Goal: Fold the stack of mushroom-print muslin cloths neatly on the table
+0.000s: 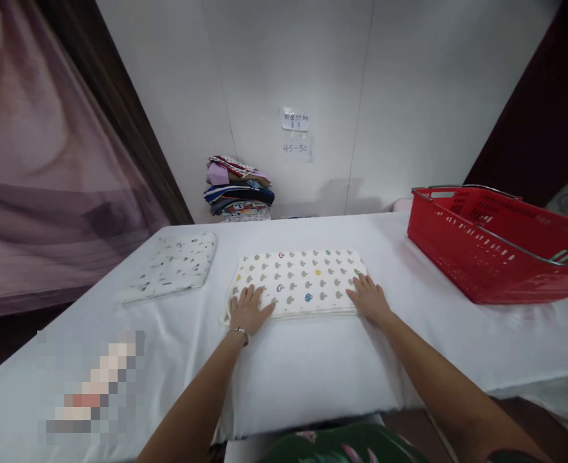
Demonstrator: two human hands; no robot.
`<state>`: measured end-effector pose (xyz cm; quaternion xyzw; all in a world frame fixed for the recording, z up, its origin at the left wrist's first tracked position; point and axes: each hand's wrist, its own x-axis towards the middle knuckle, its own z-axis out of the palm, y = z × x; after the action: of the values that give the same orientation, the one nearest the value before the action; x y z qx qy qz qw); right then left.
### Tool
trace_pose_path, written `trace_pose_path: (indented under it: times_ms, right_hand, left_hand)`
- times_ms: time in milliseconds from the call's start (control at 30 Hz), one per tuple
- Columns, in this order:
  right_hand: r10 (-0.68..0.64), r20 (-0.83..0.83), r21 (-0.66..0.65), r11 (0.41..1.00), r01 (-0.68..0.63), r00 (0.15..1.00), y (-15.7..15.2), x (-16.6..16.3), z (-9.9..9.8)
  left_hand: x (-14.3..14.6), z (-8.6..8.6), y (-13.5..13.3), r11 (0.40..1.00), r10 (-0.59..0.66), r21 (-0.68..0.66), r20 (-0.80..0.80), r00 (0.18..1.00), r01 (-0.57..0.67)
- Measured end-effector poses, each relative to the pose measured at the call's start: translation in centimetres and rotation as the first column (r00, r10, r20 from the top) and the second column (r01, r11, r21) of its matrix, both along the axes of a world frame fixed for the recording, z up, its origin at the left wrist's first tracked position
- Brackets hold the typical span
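Observation:
A folded white cloth [298, 276] printed with small mushrooms, mostly grey with a few coloured ones, lies flat in front of me. My left hand [251, 310] rests on its near left corner, fingers spread. On the near right edge of the same cloth lies my right hand [369, 299], palm down with its fingers apart. Neither hand grips anything. A bracelet shows on my left wrist. To the left is a second folded white cloth [175, 265] with a small dark print, apart from both hands.
A red plastic basket [462, 263] with metal handles stands at the right of the white-covered table [313, 366]. Behind the far edge rises a stack of folded fabrics [239, 193]. Paper notes [295, 121] hang on the wall. A pixelated patch covers something at front left.

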<state>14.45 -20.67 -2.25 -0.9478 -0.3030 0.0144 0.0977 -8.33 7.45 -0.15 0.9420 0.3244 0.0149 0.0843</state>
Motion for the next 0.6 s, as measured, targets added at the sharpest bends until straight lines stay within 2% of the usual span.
trace_pose_path:
  times_ms: [167,233,300,400,500,600]
  right_hand:
    - [0.027,0.063,0.003,1.0,-0.027,0.998,-0.3,0.3,-0.7]
    - [0.044,0.083,0.003,0.999,-0.044,0.996,-0.5,0.6,-1.1]
    - [0.063,0.093,-0.005,0.998,-0.063,0.994,-0.5,1.0,-1.2]
    - [0.098,0.148,0.003,0.995,-0.1,0.984,0.5,1.4,-0.1]
    - [0.143,0.218,0.039,0.987,-0.155,0.965,2.8,1.8,1.7]
    - [0.168,0.204,0.054,0.982,-0.183,0.964,5.3,2.9,2.6]
  left_hand:
    - [0.6,1.5,1.0,0.993,0.093,-0.074,0.029,0.995,-0.09]
    - [1.1,2.0,1.5,0.992,0.117,-0.044,0.065,0.991,-0.114]
    - [1.5,2.2,2.1,0.996,0.084,0.019,0.079,0.993,-0.085]
    - [2.0,1.6,3.1,0.996,0.045,0.08,0.035,0.998,-0.047]
    - [2.0,0.6,4.0,0.995,0.084,0.047,-0.022,0.996,-0.083]
    - [1.8,0.0,4.4,0.996,0.086,0.025,-0.033,0.996,-0.086]
